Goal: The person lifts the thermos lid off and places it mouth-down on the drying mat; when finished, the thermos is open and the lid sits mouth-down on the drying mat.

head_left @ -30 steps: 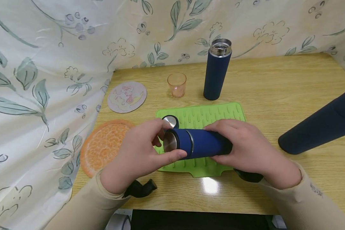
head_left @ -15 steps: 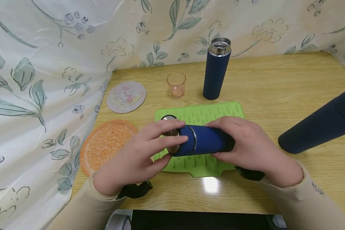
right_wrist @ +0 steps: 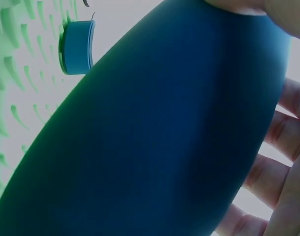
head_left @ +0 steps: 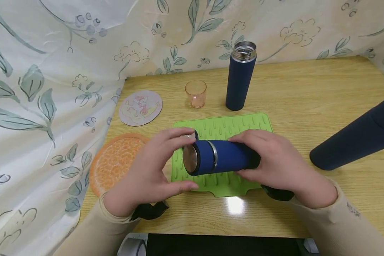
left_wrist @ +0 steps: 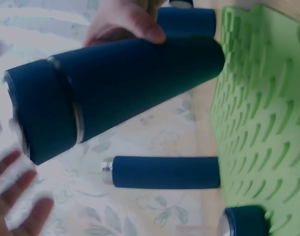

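Head view: the left hand (head_left: 147,170) has been taken off the cap (head_left: 206,158) of the blue bottle (head_left: 234,156); half a second ago fingers were laid across it, now they are spread wide around that end, nothing held. Bottle is held tilted over the green mat (head_left: 243,124) by the right hand (head_left: 272,156) alone, so work on the cap looks paused; tightness cannot be told. On the wooden table (head_left: 307,92), an uncapped bottle (head_left: 241,83), orange cup (head_left: 196,96) and pale coaster (head_left: 140,107) are set beyond the mat, an orange round pad (head_left: 115,161) left of it, another dark bottle (head_left: 355,135) right of it. Floral cloth (head_left: 89,53) is hung behind.

Left wrist view: left fingers are blurred, clear of the cap; a loose cap (left_wrist: 247,221) is left on the mat.

Right wrist view: bottle is wrapped by curled right fingers.
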`<action>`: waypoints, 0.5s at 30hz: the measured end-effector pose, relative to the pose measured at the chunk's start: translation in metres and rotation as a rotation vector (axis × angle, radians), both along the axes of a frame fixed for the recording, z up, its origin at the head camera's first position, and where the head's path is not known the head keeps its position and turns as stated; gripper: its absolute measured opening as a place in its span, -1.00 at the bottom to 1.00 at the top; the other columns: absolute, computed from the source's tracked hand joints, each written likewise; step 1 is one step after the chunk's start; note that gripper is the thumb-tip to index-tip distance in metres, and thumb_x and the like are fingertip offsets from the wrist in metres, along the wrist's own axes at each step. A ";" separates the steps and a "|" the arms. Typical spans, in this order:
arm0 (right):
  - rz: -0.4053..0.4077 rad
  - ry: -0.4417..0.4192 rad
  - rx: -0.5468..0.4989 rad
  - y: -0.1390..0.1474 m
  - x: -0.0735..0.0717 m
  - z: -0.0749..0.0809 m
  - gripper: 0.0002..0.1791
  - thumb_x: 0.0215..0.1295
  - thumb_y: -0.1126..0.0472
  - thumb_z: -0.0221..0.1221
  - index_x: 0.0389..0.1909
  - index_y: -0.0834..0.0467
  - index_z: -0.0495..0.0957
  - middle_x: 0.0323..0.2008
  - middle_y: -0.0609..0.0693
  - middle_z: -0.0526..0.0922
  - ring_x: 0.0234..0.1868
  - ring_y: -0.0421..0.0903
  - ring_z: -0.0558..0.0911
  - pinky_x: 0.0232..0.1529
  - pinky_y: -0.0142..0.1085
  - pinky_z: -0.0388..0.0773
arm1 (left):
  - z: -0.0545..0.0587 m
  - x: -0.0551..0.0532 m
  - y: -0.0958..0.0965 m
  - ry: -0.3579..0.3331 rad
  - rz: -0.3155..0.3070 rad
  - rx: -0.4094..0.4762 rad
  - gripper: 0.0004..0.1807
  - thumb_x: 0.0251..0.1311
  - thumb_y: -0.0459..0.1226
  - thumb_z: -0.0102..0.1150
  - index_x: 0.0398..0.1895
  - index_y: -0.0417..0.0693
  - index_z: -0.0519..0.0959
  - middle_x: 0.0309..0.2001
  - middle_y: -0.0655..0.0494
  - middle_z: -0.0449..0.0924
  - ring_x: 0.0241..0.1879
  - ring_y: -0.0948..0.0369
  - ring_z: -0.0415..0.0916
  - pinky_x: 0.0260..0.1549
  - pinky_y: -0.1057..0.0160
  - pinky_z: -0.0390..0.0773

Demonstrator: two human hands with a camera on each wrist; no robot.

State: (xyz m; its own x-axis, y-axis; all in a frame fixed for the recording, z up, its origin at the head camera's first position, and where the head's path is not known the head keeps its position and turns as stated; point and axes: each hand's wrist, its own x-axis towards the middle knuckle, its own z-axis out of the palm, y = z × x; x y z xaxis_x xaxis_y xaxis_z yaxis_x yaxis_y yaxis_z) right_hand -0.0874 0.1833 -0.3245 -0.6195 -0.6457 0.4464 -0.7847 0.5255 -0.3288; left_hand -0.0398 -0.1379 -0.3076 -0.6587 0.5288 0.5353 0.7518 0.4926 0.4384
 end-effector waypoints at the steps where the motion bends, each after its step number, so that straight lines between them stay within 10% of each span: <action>1: -0.004 0.001 -0.002 0.000 0.000 0.000 -0.07 -0.30 0.19 0.84 0.25 0.06 0.70 0.06 -0.02 0.82 0.03 0.00 0.81 0.00 0.09 0.79 | -0.001 -0.001 -0.001 0.038 -0.056 0.001 -0.14 0.05 -0.15 0.75 0.44 -0.09 0.55 0.47 -0.15 0.56 0.45 -0.07 0.52 0.37 -0.10 0.61; 6: -0.009 0.000 0.003 0.002 -0.001 0.001 -0.08 -0.28 0.18 0.84 0.25 0.06 0.70 0.08 -0.01 0.82 0.05 0.01 0.81 0.00 0.10 0.79 | -0.005 -0.003 -0.004 0.163 -0.177 -0.036 -0.21 0.02 -0.53 0.61 0.41 -0.09 0.62 0.51 -0.24 0.53 0.52 -0.17 0.49 0.45 -0.13 0.58; 15: -0.012 -0.022 0.018 0.000 0.000 0.001 -0.09 -0.28 0.20 0.84 0.25 0.05 0.71 0.08 -0.02 0.82 0.06 0.01 0.80 0.03 0.11 0.78 | -0.003 -0.002 -0.002 0.084 -0.092 -0.001 -0.24 -0.01 -0.35 0.72 0.35 -0.13 0.66 0.33 -0.15 0.65 0.30 -0.05 0.64 0.23 -0.07 0.73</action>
